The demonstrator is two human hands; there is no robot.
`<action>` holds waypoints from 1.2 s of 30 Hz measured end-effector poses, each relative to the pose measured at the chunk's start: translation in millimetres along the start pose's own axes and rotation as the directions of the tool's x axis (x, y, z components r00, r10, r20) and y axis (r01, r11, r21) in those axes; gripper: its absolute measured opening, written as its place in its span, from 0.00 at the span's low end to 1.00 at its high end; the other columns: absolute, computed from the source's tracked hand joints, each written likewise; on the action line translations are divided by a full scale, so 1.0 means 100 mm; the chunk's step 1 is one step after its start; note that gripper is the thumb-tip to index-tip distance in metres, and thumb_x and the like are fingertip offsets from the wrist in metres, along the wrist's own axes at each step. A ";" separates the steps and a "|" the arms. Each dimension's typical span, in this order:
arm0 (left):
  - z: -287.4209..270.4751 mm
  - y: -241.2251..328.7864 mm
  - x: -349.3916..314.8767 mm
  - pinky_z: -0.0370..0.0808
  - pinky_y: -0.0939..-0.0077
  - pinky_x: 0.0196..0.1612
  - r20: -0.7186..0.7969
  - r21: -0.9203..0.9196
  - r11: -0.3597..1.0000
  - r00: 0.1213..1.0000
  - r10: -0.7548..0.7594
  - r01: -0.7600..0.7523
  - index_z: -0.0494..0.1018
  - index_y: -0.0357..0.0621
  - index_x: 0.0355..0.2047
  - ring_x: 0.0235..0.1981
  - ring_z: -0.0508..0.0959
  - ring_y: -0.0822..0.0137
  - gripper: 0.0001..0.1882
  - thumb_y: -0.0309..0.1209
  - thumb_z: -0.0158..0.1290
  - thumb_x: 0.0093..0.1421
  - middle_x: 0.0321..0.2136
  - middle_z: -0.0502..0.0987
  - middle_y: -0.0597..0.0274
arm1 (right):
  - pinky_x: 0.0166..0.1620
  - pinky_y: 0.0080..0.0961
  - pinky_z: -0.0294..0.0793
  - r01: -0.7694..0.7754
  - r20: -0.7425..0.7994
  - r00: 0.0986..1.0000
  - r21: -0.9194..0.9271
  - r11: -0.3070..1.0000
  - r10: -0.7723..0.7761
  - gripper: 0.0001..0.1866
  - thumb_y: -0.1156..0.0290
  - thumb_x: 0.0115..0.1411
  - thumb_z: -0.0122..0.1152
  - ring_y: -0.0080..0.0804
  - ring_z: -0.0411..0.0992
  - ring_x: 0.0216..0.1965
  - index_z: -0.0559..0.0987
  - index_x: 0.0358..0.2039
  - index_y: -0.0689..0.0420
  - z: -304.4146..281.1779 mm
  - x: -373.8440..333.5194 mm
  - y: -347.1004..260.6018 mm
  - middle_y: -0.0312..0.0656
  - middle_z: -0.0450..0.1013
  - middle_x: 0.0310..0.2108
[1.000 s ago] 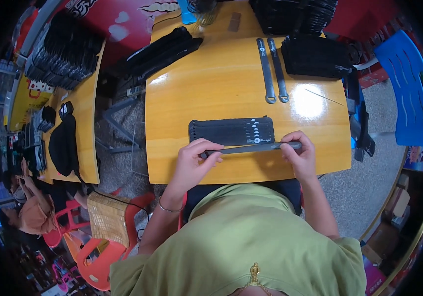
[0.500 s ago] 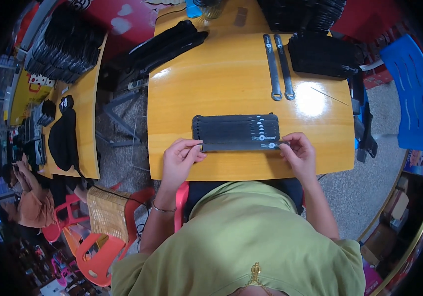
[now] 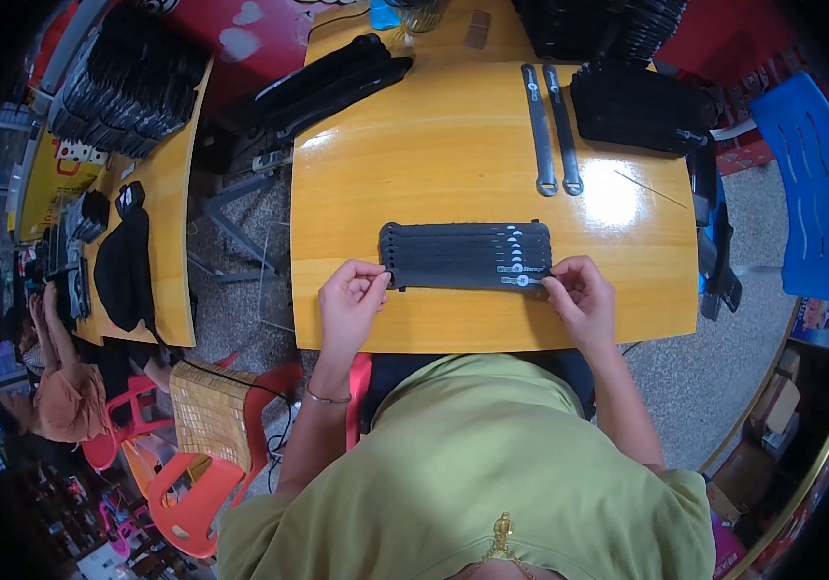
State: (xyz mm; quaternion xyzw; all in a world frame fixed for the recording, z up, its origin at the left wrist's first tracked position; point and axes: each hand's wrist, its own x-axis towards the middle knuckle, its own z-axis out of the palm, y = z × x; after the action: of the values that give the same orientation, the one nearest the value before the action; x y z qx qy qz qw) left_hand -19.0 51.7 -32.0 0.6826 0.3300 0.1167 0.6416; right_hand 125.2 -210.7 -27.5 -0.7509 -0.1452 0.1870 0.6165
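Observation:
A fanned row of overlapping black straps [image 3: 453,248] lies across the table in front of me, white printing showing near their right ends. At its near edge is the lowest strap [image 3: 448,279], lined up against the others. My left hand [image 3: 349,302] pinches this strap's left end between thumb and fingertips. At the opposite end, my right hand [image 3: 584,302] has thumb and finger closed on the strap's tip. Farther back, a grey strap [image 3: 539,130] with a ring at its near end lies beside a second ringed strap [image 3: 562,132].
Behind the ringed straps sits a black pile of straps [image 3: 632,108]. A thin stick [image 3: 651,188] lies on the wooden table [image 3: 414,324]. Long black bundles [image 3: 337,89] rest at the far left. Left of me are a red-orange chair [image 3: 197,503] and a seated person [image 3: 67,401].
The strap between my hands has moved slightly away from me, up against the fanned row. Both hands have shifted a little with it.

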 end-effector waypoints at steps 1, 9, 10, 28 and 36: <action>0.00 -0.01 0.01 0.69 0.90 0.22 -0.004 0.015 1.000 1.000 0.004 -0.004 0.71 0.36 0.31 0.20 0.73 0.81 0.04 0.22 0.55 0.57 0.22 0.74 0.68 | 0.29 0.12 0.71 -0.001 0.001 1.000 0.000 1.000 0.001 0.07 0.82 0.54 0.60 0.15 0.70 0.26 0.72 0.32 0.63 0.00 0.00 0.00 0.33 0.71 0.26; 0.03 0.00 0.02 0.69 0.90 0.20 -0.032 0.058 0.998 0.999 0.000 0.002 0.71 0.37 0.30 0.19 0.72 0.82 0.04 0.23 0.55 0.57 0.19 0.73 0.70 | 0.27 0.11 0.70 0.024 -0.020 1.000 -0.039 0.999 -0.025 0.08 0.82 0.53 0.61 0.15 0.70 0.24 0.71 0.32 0.62 0.03 0.03 0.00 0.34 0.71 0.24; 0.03 0.00 0.02 0.69 0.90 0.20 -0.037 0.071 0.997 0.999 -0.003 0.005 0.71 0.37 0.30 0.19 0.72 0.82 0.04 0.23 0.55 0.57 0.19 0.73 0.70 | 0.27 0.11 0.70 0.023 -0.021 0.999 -0.040 0.999 -0.024 0.08 0.82 0.53 0.61 0.15 0.70 0.24 0.71 0.32 0.62 0.03 0.03 0.01 0.34 0.71 0.24; 0.06 -0.01 0.02 0.66 0.90 0.18 -0.051 0.078 0.997 0.999 0.007 -0.004 0.71 0.37 0.29 0.18 0.72 0.82 0.03 0.23 0.55 0.57 0.19 0.73 0.69 | 0.25 0.08 0.63 0.024 -0.057 0.998 -0.212 0.977 -0.037 0.11 0.80 0.53 0.62 0.11 0.63 0.22 0.68 0.31 0.60 0.07 0.07 -0.02 0.29 0.66 0.23; 0.06 -0.02 0.03 0.66 0.90 0.18 -0.058 0.080 0.997 0.998 0.022 -0.017 0.71 0.37 0.29 0.18 0.72 0.82 0.03 0.23 0.55 0.57 0.18 0.73 0.69 | 0.25 0.08 0.63 0.010 -0.068 0.997 -0.243 0.970 -0.028 0.12 0.80 0.52 0.63 0.11 0.62 0.22 0.67 0.32 0.60 0.09 0.08 -0.04 0.30 0.66 0.22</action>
State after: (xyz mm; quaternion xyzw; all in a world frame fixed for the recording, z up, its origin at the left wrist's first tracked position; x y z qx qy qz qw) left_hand -14.3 48.6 -36.0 0.7070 0.3463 0.1296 0.6028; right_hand 128.7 -198.6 -26.1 -0.8253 -0.1521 0.1350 0.5268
